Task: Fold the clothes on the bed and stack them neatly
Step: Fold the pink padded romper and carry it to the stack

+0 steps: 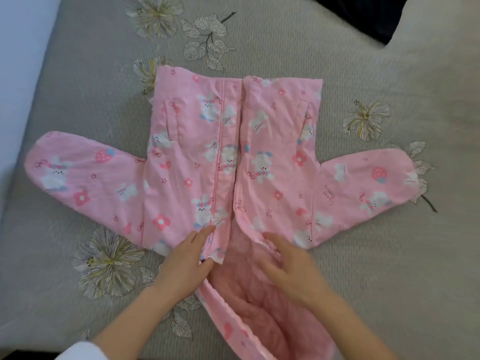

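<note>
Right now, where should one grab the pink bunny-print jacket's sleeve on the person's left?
Probably the rounded cuff end of that pink padded sleeve, pinched from the outer left: it lies flat, splayed outward, so its free tip folds inward easily.

Bare left hand [183, 266], right hand [293, 268]; white sleeve [79, 351] on left arm.
</note>
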{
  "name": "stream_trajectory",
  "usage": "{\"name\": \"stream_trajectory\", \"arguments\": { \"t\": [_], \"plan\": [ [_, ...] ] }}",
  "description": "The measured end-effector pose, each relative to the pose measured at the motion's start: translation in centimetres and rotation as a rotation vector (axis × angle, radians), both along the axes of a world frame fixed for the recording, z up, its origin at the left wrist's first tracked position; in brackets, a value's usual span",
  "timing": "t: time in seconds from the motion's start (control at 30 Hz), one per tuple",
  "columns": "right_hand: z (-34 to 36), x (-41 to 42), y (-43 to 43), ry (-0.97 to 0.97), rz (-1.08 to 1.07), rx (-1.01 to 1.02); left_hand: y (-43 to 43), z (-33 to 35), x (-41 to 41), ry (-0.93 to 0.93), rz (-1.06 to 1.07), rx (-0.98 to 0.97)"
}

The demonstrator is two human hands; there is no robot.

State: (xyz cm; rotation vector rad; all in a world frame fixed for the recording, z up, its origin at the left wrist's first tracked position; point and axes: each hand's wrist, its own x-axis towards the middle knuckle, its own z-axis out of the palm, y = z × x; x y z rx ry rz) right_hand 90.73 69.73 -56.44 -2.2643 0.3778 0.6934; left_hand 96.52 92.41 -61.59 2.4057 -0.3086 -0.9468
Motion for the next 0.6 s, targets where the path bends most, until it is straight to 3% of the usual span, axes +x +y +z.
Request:
{"name": "stream_trajectory", "arguments": {
  "t": [0.1, 0.17, 0.3, 0.37, 0.43, 0.5, 0.6],
  "plan": [
    [-1.4, -1.8, 0.9, 0.061, 0.274, -0.161, -1.1, 0.3, -0.2, -0.052, -0.083, 0.042],
    [-2.6, -1.6, 1.5, 0.161, 0.304, -0.172, -1.8, 0.3, -0.2, -0.033, -0.217, 0.120],
    [-3.6, 0.2, 0.9, 0.355, 0.254, 0.102, -2.4, 0.3, 1.3, 0.102, -0.332, 0.210],
    [-2.9, 0.9, -0.5, 0.399, 0.046, 0.330, -2.4, 1.0, 2.0, 0.120, -0.311, 0.215],
    [-2.3, 1.2, -2.3, 0.310, -0.390, 0.462, -2.4, 1.5, 2.1, -0.014, -0.172, 0.148],
    [-2.9, 0.5, -4.9, 0.114, -0.800, 0.295, -2.8, 1.5, 2.1, -0.251, -0.037, 0.029],
    [-4.3, -1.0, -7.9, 0.001, -1.227, 0.031, -4.9, 0.0, 2.2, -0.376, -0.146, -0.024]
  ]
}}
